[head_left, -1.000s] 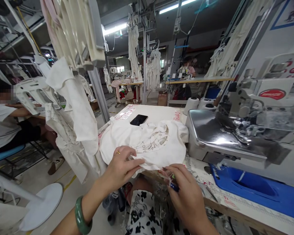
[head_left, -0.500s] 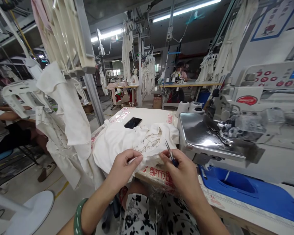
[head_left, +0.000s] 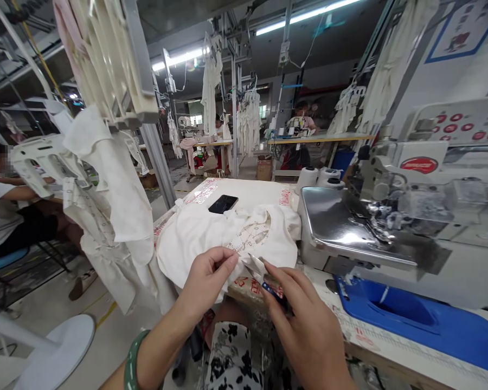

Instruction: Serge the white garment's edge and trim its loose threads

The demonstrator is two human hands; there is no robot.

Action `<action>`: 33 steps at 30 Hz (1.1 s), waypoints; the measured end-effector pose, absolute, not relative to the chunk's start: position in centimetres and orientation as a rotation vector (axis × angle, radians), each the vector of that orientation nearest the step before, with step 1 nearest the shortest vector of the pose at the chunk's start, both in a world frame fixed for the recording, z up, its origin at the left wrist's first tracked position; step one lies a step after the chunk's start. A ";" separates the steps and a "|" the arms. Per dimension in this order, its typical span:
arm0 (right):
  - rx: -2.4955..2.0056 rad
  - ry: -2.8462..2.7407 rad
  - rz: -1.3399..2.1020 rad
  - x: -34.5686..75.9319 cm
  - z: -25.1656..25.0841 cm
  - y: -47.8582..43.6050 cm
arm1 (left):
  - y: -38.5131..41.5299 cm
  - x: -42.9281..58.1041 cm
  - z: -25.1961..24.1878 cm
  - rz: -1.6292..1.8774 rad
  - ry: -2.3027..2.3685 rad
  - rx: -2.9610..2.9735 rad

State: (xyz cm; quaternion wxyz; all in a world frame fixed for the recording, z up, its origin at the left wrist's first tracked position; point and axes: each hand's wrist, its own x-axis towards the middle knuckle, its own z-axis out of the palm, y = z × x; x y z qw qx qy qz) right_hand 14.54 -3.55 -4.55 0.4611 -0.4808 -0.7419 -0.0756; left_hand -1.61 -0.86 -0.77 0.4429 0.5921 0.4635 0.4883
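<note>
At a sewing bench [head_left: 248, 190] in a busy garment shop, loads of white garments [head_left: 106, 184] hanging off overhead clamps, a co-worker [head_left: 0, 211] sitting over on the left, and a big overlock sewing machine [head_left: 374, 216] humming along nowhere in particular but standing just right of the bench, thread cones [head_left: 319, 177] lining up behind it. White printed shirt [head_left: 244, 246] lying bunched on the bench, just below a black phone [head_left: 223, 204]. Left hand [head_left: 205, 287] pinching the shirt's near edge, fingertips closed tight on the fabric, jade bangle [head_left: 132, 368] sliding around the wrist. Right hand [head_left: 301, 319] hovering just beside it, fingers curling firmly around small blue-handled thread snips [head_left: 255, 271], tips pointing toward the left hand.
</note>
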 end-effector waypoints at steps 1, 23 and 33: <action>-1.185 -1.822 -0.197 14.5 -4.5 -3.5 | -0.9 -1.7 -0.8 1.214 1.155 1.481; -1.082 -1.696 -0.010 14.0 -5.5 -2.4 | -1.2 -2.0 -1.6 1.205 1.177 1.650; -1.047 -1.775 -0.030 14.4 -5.4 -3.1 | -0.7 -2.6 -1.5 1.208 1.205 1.515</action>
